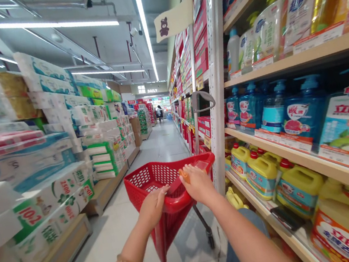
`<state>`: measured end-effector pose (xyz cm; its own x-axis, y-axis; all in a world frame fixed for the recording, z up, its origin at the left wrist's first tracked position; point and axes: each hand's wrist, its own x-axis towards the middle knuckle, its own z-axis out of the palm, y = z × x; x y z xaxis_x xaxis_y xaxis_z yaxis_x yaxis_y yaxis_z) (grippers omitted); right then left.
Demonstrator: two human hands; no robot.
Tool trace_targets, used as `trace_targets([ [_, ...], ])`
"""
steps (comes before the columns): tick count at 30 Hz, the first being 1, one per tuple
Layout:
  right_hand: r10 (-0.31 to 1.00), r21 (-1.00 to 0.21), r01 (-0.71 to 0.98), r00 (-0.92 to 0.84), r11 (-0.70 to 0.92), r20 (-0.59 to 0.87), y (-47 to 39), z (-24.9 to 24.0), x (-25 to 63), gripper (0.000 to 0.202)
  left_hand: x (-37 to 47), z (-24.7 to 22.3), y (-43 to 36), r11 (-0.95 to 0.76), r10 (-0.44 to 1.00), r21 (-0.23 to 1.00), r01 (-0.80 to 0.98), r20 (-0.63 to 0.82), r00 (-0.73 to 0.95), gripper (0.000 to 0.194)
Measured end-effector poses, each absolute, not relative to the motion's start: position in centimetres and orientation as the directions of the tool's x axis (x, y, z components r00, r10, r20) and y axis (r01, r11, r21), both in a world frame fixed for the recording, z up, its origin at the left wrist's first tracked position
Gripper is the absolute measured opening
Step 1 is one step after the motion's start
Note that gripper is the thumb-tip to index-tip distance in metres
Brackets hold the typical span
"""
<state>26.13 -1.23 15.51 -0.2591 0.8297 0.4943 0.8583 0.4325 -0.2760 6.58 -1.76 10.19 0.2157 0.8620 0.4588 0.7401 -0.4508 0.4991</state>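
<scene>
A red plastic shopping cart [161, 216] with a latticed basket stands in front of me in the aisle. My left hand [154, 206] is closed over the left part of its near rim. On the right part of that rim lies my right hand [198, 182], its fingers wrapped over the edge. A small orange piece [184, 176] shows beside the right thumb; what it belongs to is unclear. Inside the visible part of the basket I see only its red floor and walls.
Packs of tissue paper [53, 197] are stacked along the left. Close on the right, a shelf [282, 64] holds pump bottles [299, 112] and yellow detergent jugs [261, 175]. A grey loop handle [203, 101] rises near the shelf's white post [215, 54]. The tiled aisle [159, 140] runs ahead; a person [159, 110] is far off.
</scene>
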Motion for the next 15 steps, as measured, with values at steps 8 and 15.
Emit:
trace_targets([
  [8, 0.753, -0.171, 0.776, -0.492, 0.607, 0.438, -4.1, 16.3, 26.2, 0.035, 8.0, 9.7, -0.8, -0.431, 0.844, 0.359, 0.828, 0.486, 0.228, 0.053],
  [15, 0.873, -0.116, 0.949, -0.215, 0.292, 0.437, -3.6, 16.6, 26.1, 0.030, 7.0, 8.3, 1.3, -0.299, 0.902, 0.243, 0.923, 0.389, 0.190, 0.051],
])
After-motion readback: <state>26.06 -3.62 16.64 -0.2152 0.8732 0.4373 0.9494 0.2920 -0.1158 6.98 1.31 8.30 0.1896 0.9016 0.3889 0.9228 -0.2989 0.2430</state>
